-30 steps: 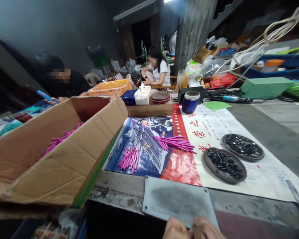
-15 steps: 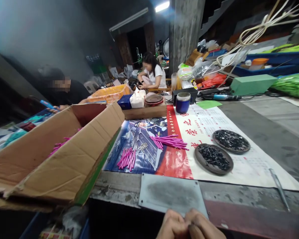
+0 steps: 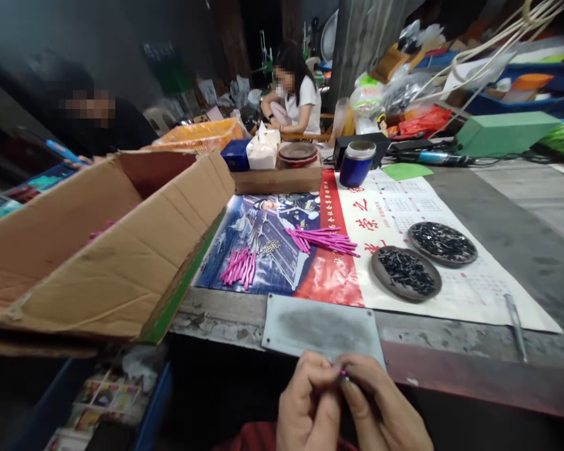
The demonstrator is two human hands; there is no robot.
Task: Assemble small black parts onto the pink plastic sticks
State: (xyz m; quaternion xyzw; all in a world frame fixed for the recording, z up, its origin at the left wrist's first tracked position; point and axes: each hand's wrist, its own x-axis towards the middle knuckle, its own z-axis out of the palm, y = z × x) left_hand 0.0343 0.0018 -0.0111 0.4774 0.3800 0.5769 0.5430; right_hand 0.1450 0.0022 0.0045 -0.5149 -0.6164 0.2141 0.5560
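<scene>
Just past the table's front edge, my left hand and my right hand meet, both closed in a pinch. A small pink piece with a bright tip shows between the fingertips; most of it is hidden. Right behind my hands lies a grey metal plate with a dark smudged middle. Beyond it, on a printed calendar sheet, are a short bunch of pink sticks, a longer bunch of pink sticks and a cluster of small silvery beads.
Two brown dishes of black pieces, a near dish and a far dish, stand at right, with a metal pen-like tool nearby. An open cardboard box fills the left. A blue jar stands behind. Two people sit farther back.
My hands have come higher into view, still pinched together, and the pink piece now shows between them. The view has tilted downward. The sticks, beads and dishes stay put on the sheet.
</scene>
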